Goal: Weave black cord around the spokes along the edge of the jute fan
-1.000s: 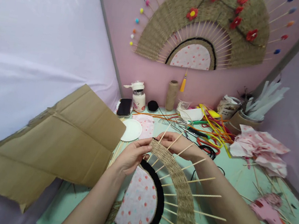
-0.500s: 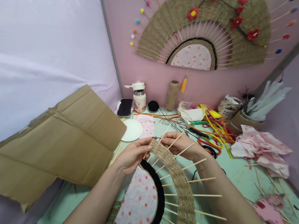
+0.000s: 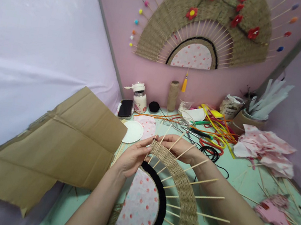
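A half-round woven fan (image 3: 189, 212) stands tilted in front of me, its straw-coloured band woven over thin wooden sticks. Its inner half-disc (image 3: 141, 208) is covered in white cloth with red flowers and edged with black cord. My left hand (image 3: 132, 158) pinches the upper end of the woven band, thumb in front. My right hand (image 3: 180, 149) reaches behind the sticks, its fingers closed at the same end stick. A bit of black cord (image 3: 155, 139) crosses that stick between my fingertips; more hangs below my right wrist. The right fingertips are partly hidden.
Brown cardboard (image 3: 82, 135) leans at left, by a white disc (image 3: 133, 132). Behind are a phone (image 3: 126, 108), bottle (image 3: 140, 101), twine spool (image 3: 172, 96), scissors and coloured cords. At right lie crumpled cloth (image 3: 264, 150) and a pink glue gun (image 3: 279, 224). A finished fan (image 3: 158, 32) hangs behind.
My right hand has moved slightly left, closer to my left fingertips, and the black cord stretched between them now lies across the end stick. The fan stays nearly in place.
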A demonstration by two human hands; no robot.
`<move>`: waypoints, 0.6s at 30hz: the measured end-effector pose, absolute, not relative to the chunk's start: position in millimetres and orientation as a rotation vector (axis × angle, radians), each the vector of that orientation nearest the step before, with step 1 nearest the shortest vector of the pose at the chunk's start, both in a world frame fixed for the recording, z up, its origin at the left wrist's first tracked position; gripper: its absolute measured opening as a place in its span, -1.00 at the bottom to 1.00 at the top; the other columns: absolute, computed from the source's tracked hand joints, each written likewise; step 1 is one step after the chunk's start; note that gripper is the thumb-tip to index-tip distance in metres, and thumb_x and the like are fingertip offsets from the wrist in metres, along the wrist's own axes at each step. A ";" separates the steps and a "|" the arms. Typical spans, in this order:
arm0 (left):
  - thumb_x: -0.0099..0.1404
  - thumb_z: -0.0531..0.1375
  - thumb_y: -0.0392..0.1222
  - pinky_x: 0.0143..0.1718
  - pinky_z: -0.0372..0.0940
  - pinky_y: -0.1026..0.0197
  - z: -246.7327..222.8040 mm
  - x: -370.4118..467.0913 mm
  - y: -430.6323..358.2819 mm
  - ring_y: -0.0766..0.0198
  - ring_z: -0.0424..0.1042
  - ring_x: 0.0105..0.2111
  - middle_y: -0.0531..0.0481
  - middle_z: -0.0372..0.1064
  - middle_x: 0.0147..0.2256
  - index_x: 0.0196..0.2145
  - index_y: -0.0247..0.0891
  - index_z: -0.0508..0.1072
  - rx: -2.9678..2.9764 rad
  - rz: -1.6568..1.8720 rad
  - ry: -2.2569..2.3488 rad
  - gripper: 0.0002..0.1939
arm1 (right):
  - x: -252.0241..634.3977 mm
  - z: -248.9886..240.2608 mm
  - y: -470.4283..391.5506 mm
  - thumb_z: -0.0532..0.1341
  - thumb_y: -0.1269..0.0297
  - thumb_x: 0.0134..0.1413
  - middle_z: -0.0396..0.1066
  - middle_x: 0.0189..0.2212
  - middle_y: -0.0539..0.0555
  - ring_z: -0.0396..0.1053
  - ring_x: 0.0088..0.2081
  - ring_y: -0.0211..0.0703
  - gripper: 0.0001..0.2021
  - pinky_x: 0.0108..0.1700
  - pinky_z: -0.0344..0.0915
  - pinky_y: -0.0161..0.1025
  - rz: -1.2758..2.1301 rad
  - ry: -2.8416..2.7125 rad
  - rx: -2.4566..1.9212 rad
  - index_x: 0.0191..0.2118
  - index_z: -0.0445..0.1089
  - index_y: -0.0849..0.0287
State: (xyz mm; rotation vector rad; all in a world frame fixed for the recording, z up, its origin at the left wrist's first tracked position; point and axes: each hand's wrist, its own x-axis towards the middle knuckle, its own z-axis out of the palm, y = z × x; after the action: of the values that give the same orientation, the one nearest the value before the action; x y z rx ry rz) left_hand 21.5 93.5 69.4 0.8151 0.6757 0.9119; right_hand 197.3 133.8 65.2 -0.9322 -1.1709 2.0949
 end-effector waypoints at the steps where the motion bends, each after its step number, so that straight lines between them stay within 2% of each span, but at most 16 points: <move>1: 0.09 0.26 -0.30 -0.50 0.10 0.39 69.3 21.4 93.6 0.42 0.27 -0.40 -0.11 0.40 -0.12 0.00 -0.22 0.42 0.814 0.912 0.673 -0.53 | 196.3 67.1 132.8 0.31 0.33 -0.10 0.46 -0.53 0.02 0.35 -0.57 -0.38 -0.80 -0.57 0.20 -0.45 2.095 -1.154 -0.929 -0.29 0.44 0.30; 6: 0.08 0.26 -0.31 -0.51 0.08 0.39 69.5 20.8 93.9 0.42 0.26 -0.40 -0.10 0.38 -0.11 0.00 -0.20 0.42 0.811 0.927 0.686 -0.52 | 195.7 73.8 131.5 0.29 0.37 -0.10 0.45 -0.56 -0.01 0.37 -0.57 -0.35 -0.89 -0.59 0.21 -0.44 2.082 -1.054 -0.913 -0.39 0.40 0.25; 9: 0.07 0.27 -0.32 -0.50 0.08 0.39 70.1 20.6 94.0 0.43 0.25 -0.40 -0.08 0.37 -0.10 -0.01 -0.19 0.43 0.807 0.948 0.695 -0.52 | 198.8 74.2 133.2 0.29 0.33 -0.11 0.43 -0.58 -0.03 0.33 -0.60 -0.37 -0.89 -0.62 0.15 -0.44 2.048 -1.090 -0.947 -0.43 0.37 0.23; 18: 0.03 0.29 -0.33 -0.52 0.04 0.40 66.0 19.1 94.5 0.49 0.20 -0.50 -0.05 0.40 -0.31 -0.16 -0.30 0.51 0.816 0.941 0.711 -0.64 | 207.5 72.2 135.3 0.32 0.30 -0.17 0.33 -0.65 -0.09 0.20 -0.66 -0.45 -0.82 -0.61 0.05 -0.44 2.085 -1.132 -0.908 -0.45 0.33 0.25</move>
State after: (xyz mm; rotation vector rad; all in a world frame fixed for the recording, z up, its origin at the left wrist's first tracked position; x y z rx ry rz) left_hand 19.1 94.5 66.0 0.8162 0.7113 0.9406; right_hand 207.5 135.3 72.2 -0.9083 -1.1317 2.0846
